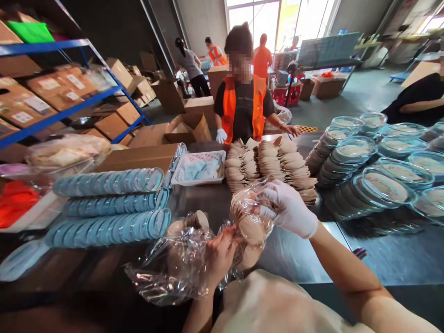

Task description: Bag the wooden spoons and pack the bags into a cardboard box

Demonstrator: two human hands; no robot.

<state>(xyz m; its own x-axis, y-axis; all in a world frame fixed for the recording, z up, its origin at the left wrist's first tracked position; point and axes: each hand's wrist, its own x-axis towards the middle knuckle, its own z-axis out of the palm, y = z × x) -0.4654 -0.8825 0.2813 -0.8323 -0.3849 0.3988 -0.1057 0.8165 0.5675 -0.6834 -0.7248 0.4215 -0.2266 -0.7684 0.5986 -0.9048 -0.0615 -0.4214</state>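
From where I stand, both hands are busy with a clear plastic bag (239, 203) of round beige discs (252, 230), over the near middle of the bench (294, 254). The left hand (220, 254), bare, has its fingers drawn close together on the bag's left side. The right hand (294, 210), in a white glove, grips the bag's upper right, its fingers bent around the plastic and the discs. Crinkled clear film (163, 273) spreads to the left of the left hand, with more beige discs beside it.

Just beyond the hands stand packed rows of beige pads (270, 162). Left of those sits a white basket (178, 178) holding pale blue packets (201, 169). Three rows of round clear-and-blue containers (107, 229) lie on the left; stacks of clear-lidded round containers (388, 187) fill the right. On the far side, a person in an orange vest (229, 104) faces the bench.
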